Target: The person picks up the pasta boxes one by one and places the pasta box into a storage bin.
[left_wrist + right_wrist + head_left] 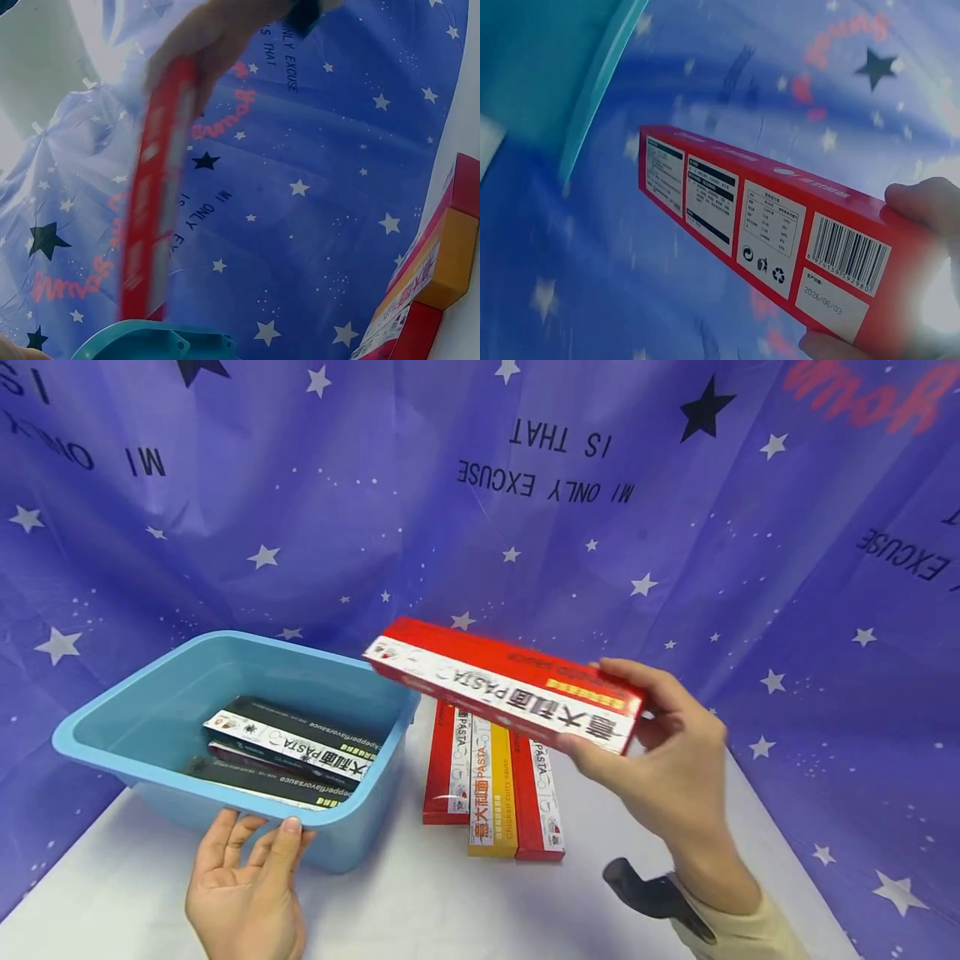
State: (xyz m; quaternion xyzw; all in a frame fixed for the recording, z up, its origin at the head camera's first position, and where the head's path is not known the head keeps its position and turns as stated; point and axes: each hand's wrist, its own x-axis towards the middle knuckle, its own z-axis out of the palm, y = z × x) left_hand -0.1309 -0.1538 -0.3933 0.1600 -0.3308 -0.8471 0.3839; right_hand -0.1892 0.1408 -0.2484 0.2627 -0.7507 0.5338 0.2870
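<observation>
My right hand [671, 760] grips one end of a long red pasta box [510, 681], thumb on one edge and fingers on the other. The box is held up in the air, its far end beside the right rim of a blue plastic basin [150, 714]. Its printed back with a barcode [849, 251] faces the right wrist view. My left hand [247, 885], palm up, holds the basin's near rim with the thumb on top and fingers beneath. Inside the basin lie black pasta boxes [300, 743], partly hidden by the near wall.
Right of the basin, a red box [438, 781], a yellow box [506, 806] and another red box [531, 810] lie side by side on the white table [465, 910]. A blue star-printed curtain [420, 527] hangs behind and at both sides.
</observation>
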